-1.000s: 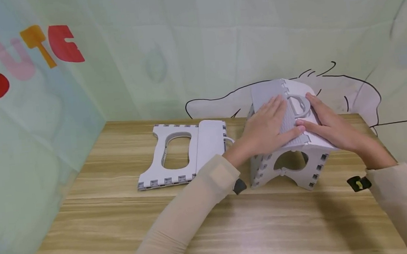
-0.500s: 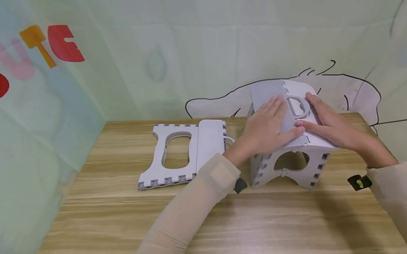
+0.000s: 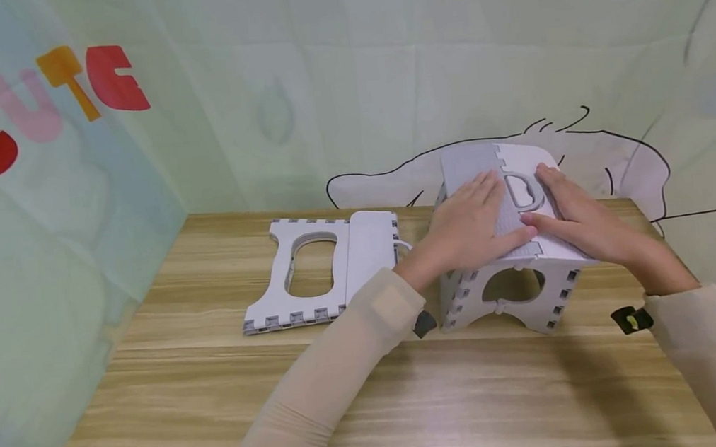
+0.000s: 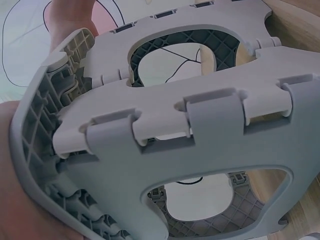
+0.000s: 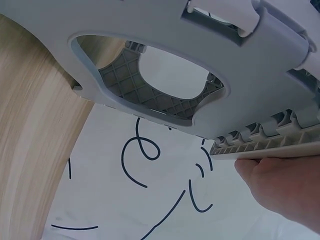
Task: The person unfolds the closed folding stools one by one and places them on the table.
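A white and grey folding stool (image 3: 555, 284) stands unfolded on its legs at the right of the table. My left hand (image 3: 467, 224) lies spread on the ribbed grey half of its top. On the white half rests my right hand (image 3: 588, 221), fingers extended beside the loop handle (image 3: 538, 200). Both thumbs point inward and come close together near the middle seam. From the left wrist, the hinged side panel (image 4: 220, 145) and the ribbed underside of the top show. The right wrist view has part of my hand (image 5: 280, 187) against the top's edge.
A second folding stool (image 3: 369, 247), folded flat, lies on the wooden table (image 3: 233, 398) to the left, partly behind my left sleeve. A printed cloth (image 3: 347, 96) hangs close behind the table, and another side of it runs along the left.
The two halves of the stool's top have sunk slightly at the seam and lie flatter under my hands. The hands stay in nearly the same place.
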The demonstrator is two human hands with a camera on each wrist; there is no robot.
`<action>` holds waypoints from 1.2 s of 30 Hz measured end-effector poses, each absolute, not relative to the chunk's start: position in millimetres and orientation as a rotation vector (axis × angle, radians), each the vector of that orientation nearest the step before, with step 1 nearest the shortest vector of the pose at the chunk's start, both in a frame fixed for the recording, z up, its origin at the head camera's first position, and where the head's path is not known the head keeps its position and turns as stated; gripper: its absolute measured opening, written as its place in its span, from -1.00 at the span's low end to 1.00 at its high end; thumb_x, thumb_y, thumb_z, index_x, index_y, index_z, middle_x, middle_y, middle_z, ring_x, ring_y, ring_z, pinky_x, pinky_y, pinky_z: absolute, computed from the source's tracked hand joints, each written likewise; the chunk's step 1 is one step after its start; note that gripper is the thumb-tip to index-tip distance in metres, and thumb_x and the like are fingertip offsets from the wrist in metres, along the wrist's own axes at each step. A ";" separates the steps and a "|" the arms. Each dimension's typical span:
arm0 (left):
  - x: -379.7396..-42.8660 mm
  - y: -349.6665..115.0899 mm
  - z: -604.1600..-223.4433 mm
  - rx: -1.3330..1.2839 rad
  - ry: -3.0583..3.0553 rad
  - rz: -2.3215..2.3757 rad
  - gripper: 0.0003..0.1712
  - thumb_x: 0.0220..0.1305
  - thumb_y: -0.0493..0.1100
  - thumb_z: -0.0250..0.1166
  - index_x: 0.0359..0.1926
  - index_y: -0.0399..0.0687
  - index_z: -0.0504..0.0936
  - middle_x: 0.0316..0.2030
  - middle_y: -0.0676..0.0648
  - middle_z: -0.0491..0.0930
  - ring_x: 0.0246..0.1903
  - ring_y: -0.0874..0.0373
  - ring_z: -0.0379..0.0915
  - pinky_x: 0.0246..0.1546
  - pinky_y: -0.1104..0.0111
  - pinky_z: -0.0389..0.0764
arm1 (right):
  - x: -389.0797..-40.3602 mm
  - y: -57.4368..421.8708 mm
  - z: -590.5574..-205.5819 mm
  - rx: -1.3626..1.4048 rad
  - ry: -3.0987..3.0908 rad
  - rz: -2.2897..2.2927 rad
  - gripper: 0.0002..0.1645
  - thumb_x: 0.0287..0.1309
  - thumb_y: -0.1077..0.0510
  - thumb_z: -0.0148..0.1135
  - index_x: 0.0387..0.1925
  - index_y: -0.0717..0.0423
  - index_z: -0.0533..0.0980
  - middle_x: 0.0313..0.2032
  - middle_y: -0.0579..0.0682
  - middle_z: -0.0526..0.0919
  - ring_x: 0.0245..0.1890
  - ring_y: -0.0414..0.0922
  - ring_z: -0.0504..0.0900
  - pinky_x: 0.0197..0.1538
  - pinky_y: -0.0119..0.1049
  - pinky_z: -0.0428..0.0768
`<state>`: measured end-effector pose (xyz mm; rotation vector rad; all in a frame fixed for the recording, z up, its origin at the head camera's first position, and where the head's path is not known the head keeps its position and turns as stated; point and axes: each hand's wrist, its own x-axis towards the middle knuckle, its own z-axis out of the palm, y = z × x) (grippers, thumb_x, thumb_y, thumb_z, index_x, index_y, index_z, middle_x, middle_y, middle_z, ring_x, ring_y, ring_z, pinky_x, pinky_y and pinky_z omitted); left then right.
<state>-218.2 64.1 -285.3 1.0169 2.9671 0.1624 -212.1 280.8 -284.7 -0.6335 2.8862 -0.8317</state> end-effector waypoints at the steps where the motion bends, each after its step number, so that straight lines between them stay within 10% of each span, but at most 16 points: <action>1: -218.1 64.2 -284.9 1.018 2.968 0.159 0.07 0.39 0.52 -0.35 0.58 -0.18 -0.17 0.57 -0.11 -0.32 0.53 0.12 -0.47 0.43 0.44 -0.42 | -212.2 280.8 -284.6 -0.636 2.892 -0.823 0.07 0.39 -0.15 0.03 0.56 0.25 -0.30 0.55 0.27 -0.33 0.52 0.22 -0.34 0.47 0.29 -0.22; 36: -189.3 45.0 -278.3 1.124 2.979 0.564 -0.19 0.52 0.33 -0.18 0.57 0.00 0.08 0.55 -0.05 -0.01 0.53 0.09 -0.27 0.48 0.33 -0.22 | -161.9 254.5 -263.2 -0.769 3.009 -0.779 -0.11 0.48 -0.04 0.07 0.58 0.16 -0.12 0.53 0.30 -0.12 0.51 0.25 -0.12 0.41 0.35 -0.03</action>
